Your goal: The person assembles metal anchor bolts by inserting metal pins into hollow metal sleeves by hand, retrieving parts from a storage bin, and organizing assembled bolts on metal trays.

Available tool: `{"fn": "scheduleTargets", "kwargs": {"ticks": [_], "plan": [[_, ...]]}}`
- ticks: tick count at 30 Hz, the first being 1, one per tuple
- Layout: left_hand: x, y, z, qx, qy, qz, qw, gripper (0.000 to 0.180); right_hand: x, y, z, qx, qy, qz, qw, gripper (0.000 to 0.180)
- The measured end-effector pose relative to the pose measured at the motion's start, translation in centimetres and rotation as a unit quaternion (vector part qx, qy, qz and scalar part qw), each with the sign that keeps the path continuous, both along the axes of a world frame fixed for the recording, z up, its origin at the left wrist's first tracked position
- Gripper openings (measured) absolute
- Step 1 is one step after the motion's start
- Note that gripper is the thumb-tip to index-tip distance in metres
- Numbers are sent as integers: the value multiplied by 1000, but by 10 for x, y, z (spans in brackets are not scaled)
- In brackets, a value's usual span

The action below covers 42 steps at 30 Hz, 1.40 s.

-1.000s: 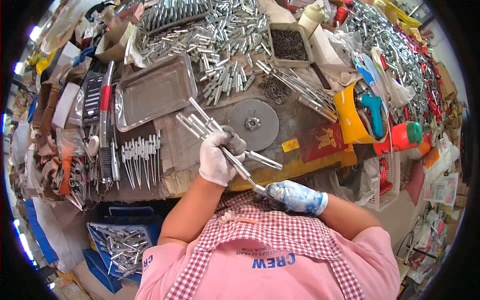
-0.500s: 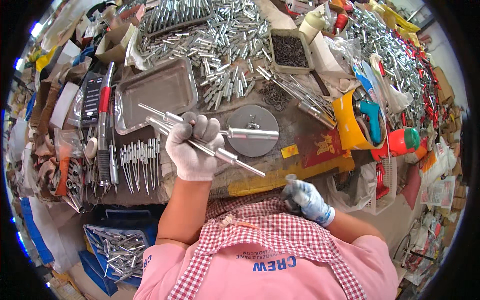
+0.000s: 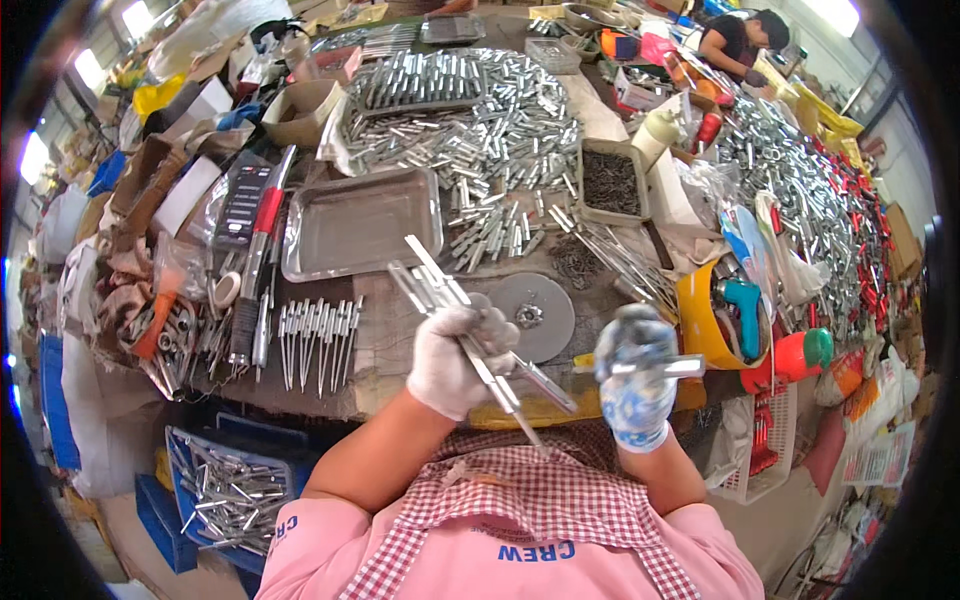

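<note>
My left hand [image 3: 452, 365], in a white glove, is closed around several silver metal rods [image 3: 430, 272] that fan out above and below the fist. To its right my right hand [image 3: 637, 385], in a white and blue glove, is raised and smeared by motion. A short silver metal cylinder [image 3: 686, 367] sticks out of its right side, gripped in the fingers. Between and beyond the hands lies a round grey disc [image 3: 556, 320] with a little cluster of small metal parts [image 3: 530, 316] on it.
A shallow metal tray [image 3: 362, 268] lies behind my left hand, with a row of thin-tipped rods [image 3: 318, 335] nearer. Metal pieces [image 3: 500, 150] are heaped beyond. On the right stand a tin of dark pins [image 3: 612, 182] and a yellow holder [image 3: 705, 318]. Another person [image 3: 745, 45] works far right.
My right hand has come up from near the apron to above the table's edge, now with a metal cylinder showing. My left hand has shifted right and turned its rods more upright. The view has tilted up.
</note>
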State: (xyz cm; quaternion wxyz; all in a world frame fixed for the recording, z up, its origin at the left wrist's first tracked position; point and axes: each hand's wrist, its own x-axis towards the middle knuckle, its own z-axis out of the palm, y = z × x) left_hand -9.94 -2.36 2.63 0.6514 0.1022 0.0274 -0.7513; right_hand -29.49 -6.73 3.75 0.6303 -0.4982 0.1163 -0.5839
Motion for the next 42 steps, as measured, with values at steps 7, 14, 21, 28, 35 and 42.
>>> {"fn": "scheduleTargets", "kwargs": {"ticks": [7, 14, 21, 28, 35, 42], "plan": [[7, 8, 8, -60, 32, -6, 998, 8, -10, -9, -24, 118, 208, 11, 971, 37], [-1, 1, 16, -89, 133, -73, 984, 8, 7, 18, -13, -333, 279, 3, 901, 55], [16, 2, 14, -58, 113, -32, 991, 9, -5, 5, 20, -476, 278, -103, 828, 30], [-3, 2, 9, -45, 8, 7, 999, 12, 26, 24, 19, 56, 323, 152, 932, 10], [0, 11, 26, 24, -137, -61, 988, 21, 1, -12, 3, -394, 365, -81, 840, 34], [-16, 14, 42, -40, -313, -133, 939, 38, 16, -33, 57, -683, 477, -67, 549, 29]]}}
